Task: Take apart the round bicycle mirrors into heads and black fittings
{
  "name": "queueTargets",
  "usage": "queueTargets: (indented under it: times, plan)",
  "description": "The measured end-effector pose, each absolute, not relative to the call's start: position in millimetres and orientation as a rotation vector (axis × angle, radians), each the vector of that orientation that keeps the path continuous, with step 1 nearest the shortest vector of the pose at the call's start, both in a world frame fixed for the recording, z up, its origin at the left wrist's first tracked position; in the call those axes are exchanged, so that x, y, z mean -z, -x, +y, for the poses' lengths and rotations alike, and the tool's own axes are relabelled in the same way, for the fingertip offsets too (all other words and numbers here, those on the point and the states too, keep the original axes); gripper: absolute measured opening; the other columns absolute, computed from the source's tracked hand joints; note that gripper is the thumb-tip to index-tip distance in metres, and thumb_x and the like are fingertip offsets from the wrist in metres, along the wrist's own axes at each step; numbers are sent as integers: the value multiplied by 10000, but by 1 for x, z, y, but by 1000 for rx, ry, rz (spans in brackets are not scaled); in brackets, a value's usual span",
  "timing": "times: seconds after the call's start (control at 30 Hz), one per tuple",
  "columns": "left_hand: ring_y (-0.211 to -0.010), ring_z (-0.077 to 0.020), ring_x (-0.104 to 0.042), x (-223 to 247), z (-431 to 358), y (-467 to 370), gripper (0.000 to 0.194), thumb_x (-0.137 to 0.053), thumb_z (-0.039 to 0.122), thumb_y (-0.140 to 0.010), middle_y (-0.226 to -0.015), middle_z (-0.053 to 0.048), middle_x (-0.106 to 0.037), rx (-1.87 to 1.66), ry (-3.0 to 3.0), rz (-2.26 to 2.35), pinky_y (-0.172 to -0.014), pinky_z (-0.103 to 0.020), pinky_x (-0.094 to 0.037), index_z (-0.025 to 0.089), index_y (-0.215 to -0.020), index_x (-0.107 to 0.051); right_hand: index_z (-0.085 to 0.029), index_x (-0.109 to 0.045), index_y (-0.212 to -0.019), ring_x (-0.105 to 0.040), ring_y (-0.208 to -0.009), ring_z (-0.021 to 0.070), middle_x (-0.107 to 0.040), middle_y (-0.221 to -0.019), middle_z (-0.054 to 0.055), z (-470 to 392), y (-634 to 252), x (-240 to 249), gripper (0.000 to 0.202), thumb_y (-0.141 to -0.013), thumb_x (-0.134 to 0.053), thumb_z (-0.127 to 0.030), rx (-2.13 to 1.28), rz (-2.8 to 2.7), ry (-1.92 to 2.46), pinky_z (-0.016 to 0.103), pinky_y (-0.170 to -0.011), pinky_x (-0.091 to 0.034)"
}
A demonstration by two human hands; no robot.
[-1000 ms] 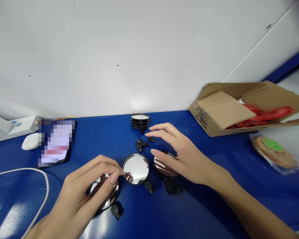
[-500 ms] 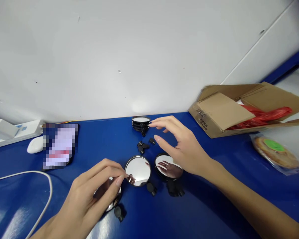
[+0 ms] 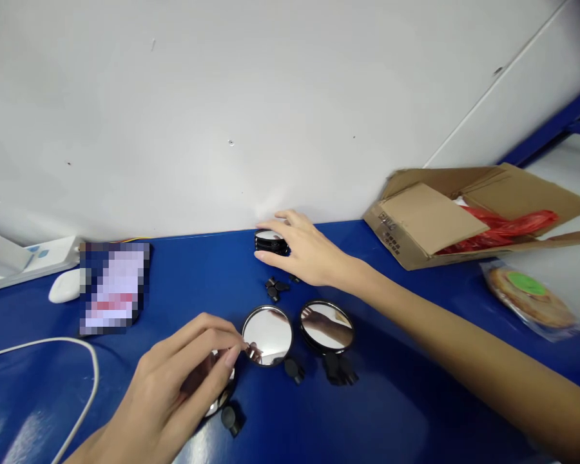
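Observation:
My right hand [image 3: 297,248] has its thumb in front of and its fingers behind a small stack of round black-rimmed mirrors [image 3: 269,239] by the wall, partly covering it. My left hand [image 3: 183,380] is over another round mirror [image 3: 221,401]. Its thumb and fingertips come together at the left rim of the middle round mirror [image 3: 270,336]; anything between them is hidden. To the right lies a round mirror [image 3: 329,327] with black mounts [image 3: 339,369] below it, apparently stacked on others. Several loose black clip-like pieces [image 3: 273,289] lie between the mirrors and the back stack.
An opened cardboard box [image 3: 396,232] with a red plastic bag stands at the back right, beside a wrapped round pastry [image 3: 531,299]. Left are a phone [image 3: 113,287], a white case [image 3: 66,285], a power strip [image 3: 53,261] and a white cable [image 3: 95,380]. A white wall [image 3: 174,129] rises behind.
My right hand has moved forward and left, from beside the back stack to around it. The left hand has stayed nearly still.

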State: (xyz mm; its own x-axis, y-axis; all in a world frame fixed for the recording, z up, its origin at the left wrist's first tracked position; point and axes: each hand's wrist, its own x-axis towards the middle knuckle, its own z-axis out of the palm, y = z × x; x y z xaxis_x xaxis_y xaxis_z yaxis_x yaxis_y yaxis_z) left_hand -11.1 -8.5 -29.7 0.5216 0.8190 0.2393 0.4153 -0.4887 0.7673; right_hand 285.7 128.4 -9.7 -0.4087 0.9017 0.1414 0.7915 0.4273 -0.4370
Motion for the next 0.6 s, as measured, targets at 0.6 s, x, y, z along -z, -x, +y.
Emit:
queueTargets:
  times: [0.6]
  plan:
    - [-964, -149, -807, 27, -8, 11, 253, -541, 211, -1258, -1214, 14, -796, -732, -2159, 936, -857, -239, -608, 370, -1388, -689, -215, -748, -1582, -660, -1496, 353, -779, -1582, 148, 126, -258, 24, 447, -1196, -525, -246, -530, -2348, 1253, 616, -1301, -520]
